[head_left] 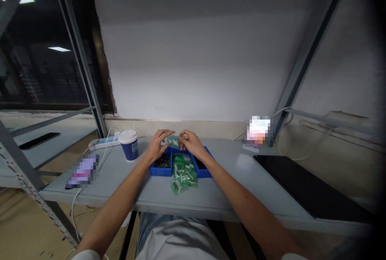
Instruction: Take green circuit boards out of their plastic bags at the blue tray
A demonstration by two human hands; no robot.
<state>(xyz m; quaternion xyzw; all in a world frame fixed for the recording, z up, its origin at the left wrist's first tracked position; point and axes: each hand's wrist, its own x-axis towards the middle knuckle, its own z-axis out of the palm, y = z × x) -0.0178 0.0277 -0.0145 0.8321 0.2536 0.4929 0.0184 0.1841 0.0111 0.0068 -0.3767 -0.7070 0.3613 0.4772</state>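
A small clear greenish plastic bag (173, 141) is held up between my two hands, above the back of the blue bins. My left hand (157, 144) grips its left side with thumb and fingers. At the bag's right edge, the fingers of my right hand (190, 142) are pinched together. Below my left hand, a blue bin (161, 172) holds many small dark parts. Green plastic bags (184, 171) with small metal parts inside lie heaped between the bins, spilling toward me. Another blue bin (204, 173) sits under my right forearm, which hides much of it.
On the left stand a lidded paper cup (130, 147), a white power strip (105, 142) and a phone (83, 171) with a cable. To the right are a lit screen (258, 131) and a flat black panel (310, 187). Metal shelf posts (76, 50) flank the grey table (238, 159).
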